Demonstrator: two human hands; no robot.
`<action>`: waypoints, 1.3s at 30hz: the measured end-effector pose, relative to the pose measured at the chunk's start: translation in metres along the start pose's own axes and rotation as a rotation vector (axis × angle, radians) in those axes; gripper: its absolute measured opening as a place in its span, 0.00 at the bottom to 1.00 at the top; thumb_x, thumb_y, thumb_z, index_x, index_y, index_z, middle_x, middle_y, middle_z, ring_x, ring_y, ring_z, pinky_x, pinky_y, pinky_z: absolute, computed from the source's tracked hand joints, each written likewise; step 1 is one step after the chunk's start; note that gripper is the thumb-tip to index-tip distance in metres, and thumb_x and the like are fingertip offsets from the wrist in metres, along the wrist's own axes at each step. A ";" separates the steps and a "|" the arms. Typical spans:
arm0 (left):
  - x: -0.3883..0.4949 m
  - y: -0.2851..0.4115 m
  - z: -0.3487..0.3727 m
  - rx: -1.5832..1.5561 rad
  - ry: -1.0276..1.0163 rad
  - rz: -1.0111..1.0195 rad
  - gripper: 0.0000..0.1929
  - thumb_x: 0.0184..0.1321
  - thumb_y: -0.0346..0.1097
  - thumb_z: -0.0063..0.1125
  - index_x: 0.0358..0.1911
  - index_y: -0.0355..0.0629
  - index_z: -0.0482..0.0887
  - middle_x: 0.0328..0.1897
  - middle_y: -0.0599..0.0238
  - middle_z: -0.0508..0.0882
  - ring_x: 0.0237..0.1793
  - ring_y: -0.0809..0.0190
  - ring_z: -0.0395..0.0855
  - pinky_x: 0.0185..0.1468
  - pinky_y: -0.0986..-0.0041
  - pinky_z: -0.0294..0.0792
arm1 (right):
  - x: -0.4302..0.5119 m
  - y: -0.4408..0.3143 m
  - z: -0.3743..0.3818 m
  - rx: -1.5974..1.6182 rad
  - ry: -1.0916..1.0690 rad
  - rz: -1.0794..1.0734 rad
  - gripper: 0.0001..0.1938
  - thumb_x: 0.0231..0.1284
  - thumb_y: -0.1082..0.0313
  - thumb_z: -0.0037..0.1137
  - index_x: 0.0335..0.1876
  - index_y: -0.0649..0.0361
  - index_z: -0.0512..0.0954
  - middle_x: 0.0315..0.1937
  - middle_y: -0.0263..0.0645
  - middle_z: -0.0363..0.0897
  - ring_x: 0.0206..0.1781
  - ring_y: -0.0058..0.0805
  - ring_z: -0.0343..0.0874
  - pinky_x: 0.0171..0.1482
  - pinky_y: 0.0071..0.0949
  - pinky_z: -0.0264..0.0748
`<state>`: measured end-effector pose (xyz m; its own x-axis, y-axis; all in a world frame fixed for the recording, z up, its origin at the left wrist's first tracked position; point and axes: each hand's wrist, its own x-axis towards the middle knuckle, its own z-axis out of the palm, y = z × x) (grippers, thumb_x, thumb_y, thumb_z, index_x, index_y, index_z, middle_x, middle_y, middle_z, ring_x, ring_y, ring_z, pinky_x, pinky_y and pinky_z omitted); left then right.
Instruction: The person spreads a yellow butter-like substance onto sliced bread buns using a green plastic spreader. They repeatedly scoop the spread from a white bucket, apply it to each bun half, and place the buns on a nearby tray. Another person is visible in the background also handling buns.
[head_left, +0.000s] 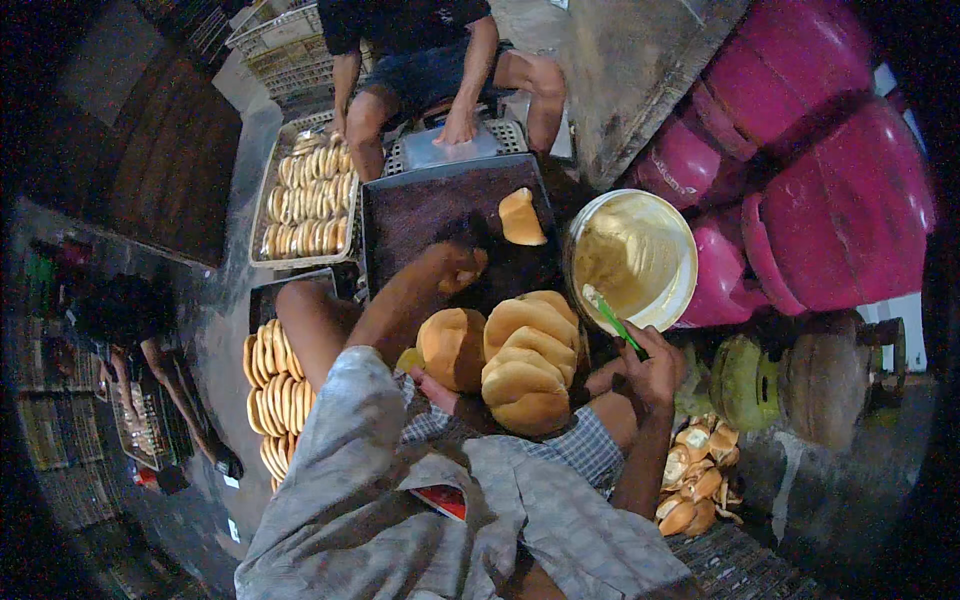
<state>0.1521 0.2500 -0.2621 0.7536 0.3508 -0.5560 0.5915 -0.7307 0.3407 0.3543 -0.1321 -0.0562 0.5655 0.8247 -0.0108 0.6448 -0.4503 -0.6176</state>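
Observation:
My right hand (654, 367) grips the green handle of a spreader (619, 326). Its cream-smeared tip is inside a white bucket (688, 259) at the near rim. Pale yellow cream (649, 232) coats the bucket's inside. Over the near part of a dark metal tray (427, 199) hangs my left hand (457, 266), fingers curled; whether anything is in them cannot be made out. One piece of bread (523, 217) lies in the tray, beyond that hand to the right. Close to my lap are a leaning stack of golden buns (529, 360) and a separate bun (450, 349) left of it.
Across the tray sits another person (420, 67), one hand on a translucent plastic sheet or bag (450, 146). A crate of packed buns (306, 195) and rows of buns (277, 382) stand left. Pink gas cylinders (840, 210), a green cylinder (742, 382) and bread scraps (697, 472) lie right.

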 end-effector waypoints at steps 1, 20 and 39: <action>0.013 -0.001 -0.012 0.011 0.019 -0.020 0.18 0.67 0.46 0.55 0.55 0.47 0.86 0.60 0.49 0.85 0.61 0.47 0.83 0.59 0.53 0.74 | 0.000 0.004 0.001 0.044 0.004 0.028 0.19 0.61 0.69 0.65 0.59 0.54 0.84 0.38 0.39 0.83 0.44 0.32 0.84 0.51 0.25 0.75; -0.251 0.234 0.082 0.108 0.530 0.520 0.46 0.60 0.60 0.62 0.76 0.40 0.63 0.67 0.50 0.75 0.66 0.42 0.73 0.65 0.47 0.64 | 0.096 0.002 -0.006 1.763 0.389 0.114 0.18 0.76 0.61 0.53 0.64 0.62 0.75 0.30 0.27 0.68 0.29 0.18 0.64 0.28 0.19 0.62; -0.196 0.276 0.038 -1.261 -0.032 0.491 0.67 0.46 0.56 0.82 0.78 0.34 0.43 0.72 0.49 0.68 0.69 0.51 0.72 0.72 0.60 0.68 | 0.121 -0.061 -0.006 1.321 0.839 -0.072 0.12 0.76 0.65 0.51 0.56 0.61 0.80 0.27 0.29 0.72 0.27 0.19 0.69 0.29 0.20 0.62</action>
<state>0.1565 -0.0427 -0.0882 0.9646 0.1848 -0.1881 0.1364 0.2608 0.9557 0.3867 -0.0071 -0.0148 0.9585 0.2089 0.1941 0.0461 0.5582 -0.8284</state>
